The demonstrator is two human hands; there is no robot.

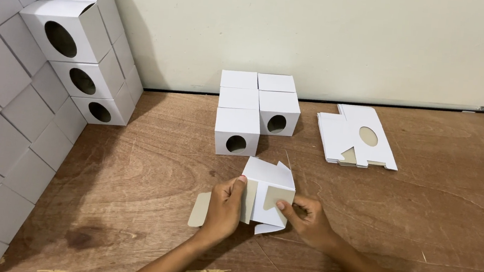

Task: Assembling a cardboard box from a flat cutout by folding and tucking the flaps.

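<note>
Stacked boxes: a wall of finished white cardboard boxes [77,47] rises at the far left, 4 of them showing round holes in their fronts.
Left hand: the left hand [223,207] has its grip closed on the left side of the half-folded box, thumb on top near its upper edge.
Loose flap: a tan, rounded flap [199,209] sticks out just left of that hand, lying on the tabletop.
Half-folded box: the half-folded box [269,194] sits between the 2 hands, low and centre; smooth white card outside, tan inside, flaps open.
Right hand: the right hand [308,218] pinches the box's right side, fingertips on a tan inner flap.
Box cluster: 5 finished boxes [256,110] stand just behind, touching one another; 2 show round holes with dark insides.
Flat blanks: a stack of unfolded white blanks [356,143] lies to the right, the top sheet with an oval cut-out.
Tabletop: worn brown plywood tabletop [436,222], grainy and scuffed.
</note>
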